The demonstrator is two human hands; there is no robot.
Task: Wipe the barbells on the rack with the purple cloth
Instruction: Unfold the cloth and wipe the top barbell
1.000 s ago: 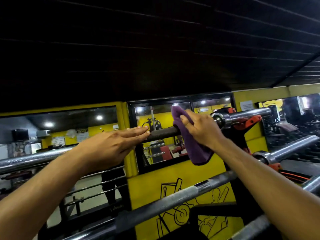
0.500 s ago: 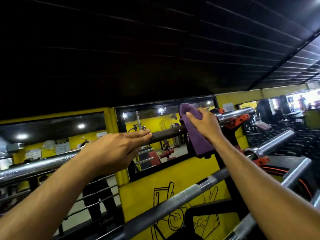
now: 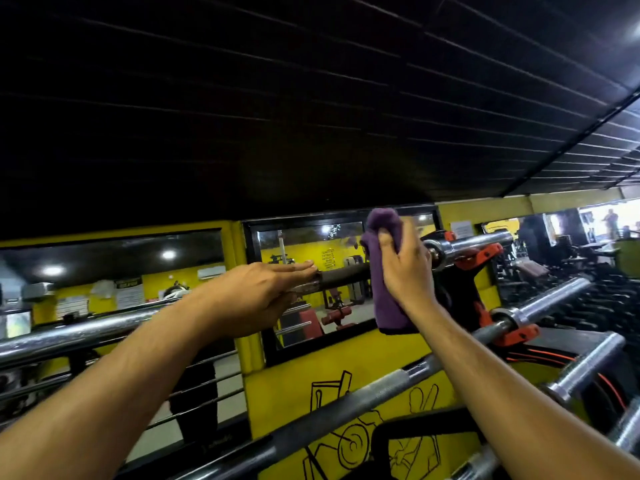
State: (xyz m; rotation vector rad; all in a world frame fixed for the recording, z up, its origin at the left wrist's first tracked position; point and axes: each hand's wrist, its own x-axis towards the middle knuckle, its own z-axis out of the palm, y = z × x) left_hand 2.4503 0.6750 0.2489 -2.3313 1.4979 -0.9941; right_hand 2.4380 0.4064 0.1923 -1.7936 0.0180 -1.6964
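Note:
The top barbell (image 3: pixel 341 277) runs left to right across the rack, its dark shaft ending in a chrome sleeve (image 3: pixel 474 245) at the right. My right hand (image 3: pixel 407 268) grips the purple cloth (image 3: pixel 384 271), which is draped over that shaft and hangs down below it. My left hand (image 3: pixel 258 292) rests on the same bar further left, fingers straight and flat along it. A second barbell (image 3: pixel 540 304) lies lower on the right, and a third (image 3: pixel 349 405) crosses below my arms.
Orange and black rack hooks (image 3: pixel 479 256) hold the bar ends on the right. A yellow wall (image 3: pixel 284 389) with black-framed mirrors (image 3: pixel 304 251) stands behind the rack. Gym machines fill the far right. A dark ceiling hangs low overhead.
My right hand has slid the cloth rightward along the top bar, towards the chrome sleeve. My left hand has stayed flat on the bar. My view has turned to the right.

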